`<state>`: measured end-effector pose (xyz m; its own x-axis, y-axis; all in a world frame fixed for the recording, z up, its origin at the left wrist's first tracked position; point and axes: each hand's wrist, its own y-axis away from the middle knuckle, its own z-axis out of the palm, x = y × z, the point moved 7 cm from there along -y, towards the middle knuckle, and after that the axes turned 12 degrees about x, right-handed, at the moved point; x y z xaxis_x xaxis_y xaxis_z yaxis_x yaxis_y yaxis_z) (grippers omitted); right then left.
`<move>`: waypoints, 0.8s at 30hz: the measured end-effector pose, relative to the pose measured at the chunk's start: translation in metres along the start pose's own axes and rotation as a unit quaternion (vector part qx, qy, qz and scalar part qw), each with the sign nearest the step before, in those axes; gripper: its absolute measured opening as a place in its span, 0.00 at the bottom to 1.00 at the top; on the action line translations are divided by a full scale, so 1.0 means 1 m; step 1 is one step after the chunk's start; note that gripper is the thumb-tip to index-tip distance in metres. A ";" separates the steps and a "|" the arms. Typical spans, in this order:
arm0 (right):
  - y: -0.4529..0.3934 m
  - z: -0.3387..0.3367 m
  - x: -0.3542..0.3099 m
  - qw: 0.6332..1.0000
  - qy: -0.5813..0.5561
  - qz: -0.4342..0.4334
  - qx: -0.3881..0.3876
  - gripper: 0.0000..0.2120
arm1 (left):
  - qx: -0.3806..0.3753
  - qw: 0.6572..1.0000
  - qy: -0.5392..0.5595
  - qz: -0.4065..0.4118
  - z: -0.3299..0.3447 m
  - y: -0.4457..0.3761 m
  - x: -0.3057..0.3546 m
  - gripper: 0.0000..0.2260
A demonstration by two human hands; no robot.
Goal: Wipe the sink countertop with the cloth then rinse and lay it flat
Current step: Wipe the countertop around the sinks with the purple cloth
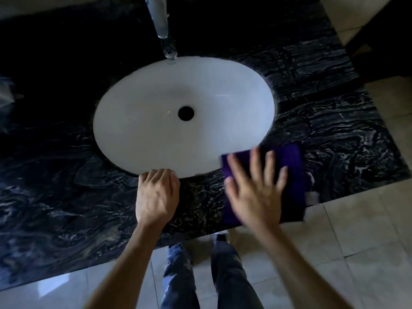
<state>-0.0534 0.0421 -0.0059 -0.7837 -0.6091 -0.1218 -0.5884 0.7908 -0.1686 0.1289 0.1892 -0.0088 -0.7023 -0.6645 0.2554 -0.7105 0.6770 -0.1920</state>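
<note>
A purple cloth lies flat on the black marbled countertop, just right of the white oval basin near the front edge. My right hand presses on the cloth with its fingers spread and straight; the hand looks blurred. My left hand rests at the basin's front rim, its fingers curled over the edge and holding nothing loose. The cloth's near corner hangs slightly past the counter's front edge.
A chrome tap stands behind the basin, its spout over the rim. A dark drain hole sits mid-basin. A pale crumpled object shows at the far left. Beige floor tiles and my legs lie below the counter.
</note>
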 end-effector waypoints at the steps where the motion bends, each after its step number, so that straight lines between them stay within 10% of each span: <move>1: 0.022 0.000 -0.034 0.999 -0.025 -0.035 -0.008 0.26 | 0.000 1.000 0.003 0.001 -0.001 0.000 0.000 0.16; 8: 0.031 0.006 -0.058 0.980 -0.072 -0.185 -0.021 0.24 | 0.010 0.999 0.041 0.004 -0.006 0.003 -0.006 0.14; 13: -0.053 0.001 0.105 0.997 0.025 0.071 -0.020 0.28 | -0.004 1.000 0.024 -0.008 -0.002 0.002 -0.005 0.14; 16: -0.045 0.001 0.088 0.992 0.030 0.118 -0.023 0.29 | -0.014 1.000 0.009 -0.015 0.000 0.001 -0.002 0.13; 24: 0.064 0.006 -0.099 0.982 -0.056 -0.178 -0.024 0.24 | -0.002 0.998 0.062 0.000 -0.002 0.002 -0.007 0.14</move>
<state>-0.0117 0.1525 -0.0101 -0.5005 -0.8487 -0.1712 -0.8322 0.5261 -0.1751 0.1327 0.1959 -0.0095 -0.6913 -0.6204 0.3704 -0.7100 0.6783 -0.1891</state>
